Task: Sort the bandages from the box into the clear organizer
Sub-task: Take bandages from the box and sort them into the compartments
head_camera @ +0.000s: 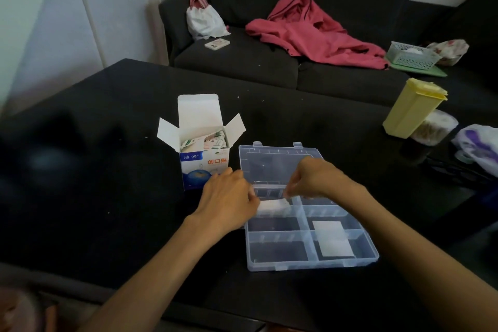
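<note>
Wide black desk [113, 197] fills the frame, sofa [242, 62] across the top, and the action sits centre-right. The clear organizer [363, 257] lies open at lower centre, lid tipped back toward the top. Just left of it stands the box [204, 164], flaps up, more wrapped bandages [207, 141] showing inside. Both hands meet over the organizer's upper-left compartment. The left hand [229, 199] comes in from the left, fingers curled onto a white bandage [270, 206]; the grip looks like a pinch on its near edge. The right hand [312, 178] reaches from the right, fingertips pinching at the far edge of the same piece, though blur hides the exact contact. One white square [332, 241] already lies in the lower-right compartment. To do this well, I'd say: lay the bandage flat, keep it inside the dividers, release the edges together so it doesn't curl or ride up on a wall.
</note>
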